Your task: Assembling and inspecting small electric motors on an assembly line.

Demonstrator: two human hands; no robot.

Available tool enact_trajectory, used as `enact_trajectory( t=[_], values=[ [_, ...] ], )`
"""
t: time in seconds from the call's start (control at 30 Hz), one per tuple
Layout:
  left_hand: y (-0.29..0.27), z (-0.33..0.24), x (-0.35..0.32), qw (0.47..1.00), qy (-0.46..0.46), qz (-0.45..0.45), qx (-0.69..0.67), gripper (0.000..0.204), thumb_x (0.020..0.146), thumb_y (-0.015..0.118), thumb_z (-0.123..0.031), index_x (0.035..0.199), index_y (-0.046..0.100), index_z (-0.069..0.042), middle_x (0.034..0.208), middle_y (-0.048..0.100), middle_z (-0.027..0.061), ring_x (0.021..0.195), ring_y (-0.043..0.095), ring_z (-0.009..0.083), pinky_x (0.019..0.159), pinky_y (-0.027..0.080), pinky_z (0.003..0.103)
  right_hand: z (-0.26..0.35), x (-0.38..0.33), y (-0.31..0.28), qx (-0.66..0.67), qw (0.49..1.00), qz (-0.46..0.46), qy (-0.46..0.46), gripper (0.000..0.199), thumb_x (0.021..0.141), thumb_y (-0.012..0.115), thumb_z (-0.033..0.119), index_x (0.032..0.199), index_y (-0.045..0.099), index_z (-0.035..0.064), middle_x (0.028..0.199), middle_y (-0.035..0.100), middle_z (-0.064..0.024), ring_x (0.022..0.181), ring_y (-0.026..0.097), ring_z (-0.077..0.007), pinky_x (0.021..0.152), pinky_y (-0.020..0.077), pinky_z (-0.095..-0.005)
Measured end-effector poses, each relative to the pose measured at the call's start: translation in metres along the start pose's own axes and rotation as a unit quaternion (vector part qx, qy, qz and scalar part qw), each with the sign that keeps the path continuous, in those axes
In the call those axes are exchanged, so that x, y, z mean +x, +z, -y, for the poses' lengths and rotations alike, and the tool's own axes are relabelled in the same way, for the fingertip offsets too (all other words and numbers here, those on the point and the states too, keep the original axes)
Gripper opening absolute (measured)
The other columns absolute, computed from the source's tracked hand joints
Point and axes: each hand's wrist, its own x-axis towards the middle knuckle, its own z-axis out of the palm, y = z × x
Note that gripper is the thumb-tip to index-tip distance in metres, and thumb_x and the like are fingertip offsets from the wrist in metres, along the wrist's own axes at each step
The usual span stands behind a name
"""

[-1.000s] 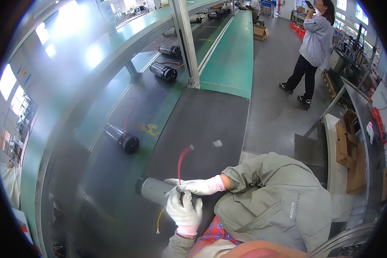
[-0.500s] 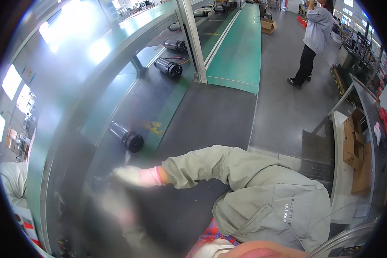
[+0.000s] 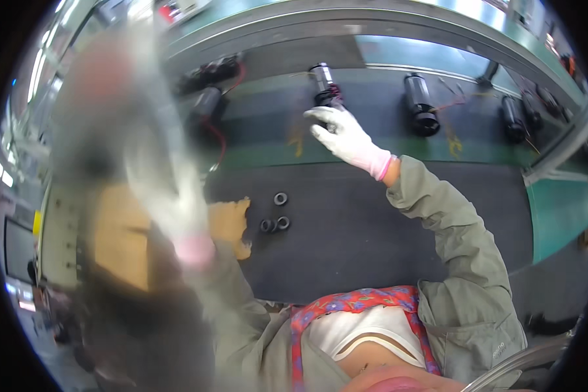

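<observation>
My right hand (image 3: 347, 136), in a white glove, reaches forward to a black cylindrical motor (image 3: 323, 88) lying on the dark conveyor belt (image 3: 372, 140). Its fingers are spread and the fingertips touch the motor's near end. My left hand (image 3: 166, 189), also in a white glove, is raised at the left and smeared by motion blur, so I cannot make out whether it holds anything. Three small black rings (image 3: 276, 219) lie on the dark mat (image 3: 346, 242) between my arms.
More black motors with red wires lie on the belt: one at the left (image 3: 206, 104), one to the right (image 3: 419, 108), another further right (image 3: 513, 117). A torn piece of brown cardboard (image 3: 232, 222) lies beside the rings. A green rail (image 3: 562, 209) borders the belt.
The view has swung round to face the belt. My hands have left the cylinder with the red wire; the right one now reaches to a motor on the belt, the left sweeps up in a blur.
</observation>
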Motion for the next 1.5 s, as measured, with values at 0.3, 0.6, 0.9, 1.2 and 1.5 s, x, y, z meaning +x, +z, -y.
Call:
enact_trajectory(
  t=[0.3, 0.6, 0.9, 1.2, 1.5],
  values=[
    [-0.013, 0.147, 0.016, 0.821, -0.351, 0.215, -0.396, 0.049, 0.102, 0.049, -0.021, 0.143, 0.038, 0.004, 0.131, 0.055, 0.0074, 0.114, 0.054, 0.0135, 0.100, 0.041, 0.028, 0.083, 0.043, 0.036, 0.273, 0.929, 0.195, 0.155, 0.040, 0.099, 0.053, 0.024, 0.131, 0.054, 0.0004, 0.126, 0.060, -0.0096, 0.116, 0.055, -0.0132, 0.099, 0.0423, -0.0258],
    [0.010, 0.070, -0.009, 0.867, -0.214, -0.005, -0.450, 0.053, 0.092, 0.057, 0.000, 0.142, 0.041, 0.004, 0.122, 0.062, 0.0127, 0.110, 0.060, 0.0194, 0.097, 0.045, 0.031, 0.141, 0.083, 0.058, 0.570, 0.783, 0.203, 0.147, 0.039, 0.101, 0.052, 0.030, 0.127, 0.057, 0.0014, 0.122, 0.062, -0.0039, 0.109, 0.056, -0.0101, 0.095, 0.0427, -0.0239],
    [-0.001, 0.082, -0.017, 0.990, 0.099, 0.057, -0.083, 0.025, 0.089, 0.060, 0.007, 0.114, 0.063, 0.008, 0.117, 0.064, 0.0165, 0.105, 0.062, 0.0222, 0.094, 0.048, 0.031, 0.143, 0.082, 0.053, 0.417, 0.904, 0.098, 0.005, 0.046, 0.091, 0.064, 0.029, 0.117, 0.061, -0.0087, 0.112, 0.067, -0.0174, 0.105, 0.060, -0.0214, 0.096, 0.0444, -0.0335],
    [-0.013, -0.015, -0.091, 0.972, 0.192, 0.096, 0.095, 0.018, 0.077, 0.068, -0.002, 0.092, 0.070, -0.011, 0.116, 0.064, 0.0085, 0.125, 0.049, 0.0413, 0.099, 0.039, 0.053, -0.001, 0.011, -0.071, -0.294, 0.955, 0.040, 0.014, 0.033, 0.084, 0.059, 0.031, 0.104, 0.068, 0.0056, 0.097, 0.068, -0.0156, 0.092, 0.065, -0.0341, 0.083, 0.0518, -0.0437],
    [0.017, -0.050, -0.110, 0.945, 0.149, 0.236, -0.171, 0.017, 0.079, 0.066, -0.001, 0.095, 0.068, -0.006, 0.091, 0.065, 0.0070, 0.098, 0.057, 0.0351, 0.091, 0.041, 0.048, -0.127, -0.051, -0.168, -0.490, 0.849, 0.118, 0.159, 0.029, 0.081, 0.062, 0.015, 0.109, 0.064, 0.0099, 0.093, 0.068, -0.0141, 0.089, 0.066, -0.0350, 0.080, 0.0529, -0.0450]
  ],
)
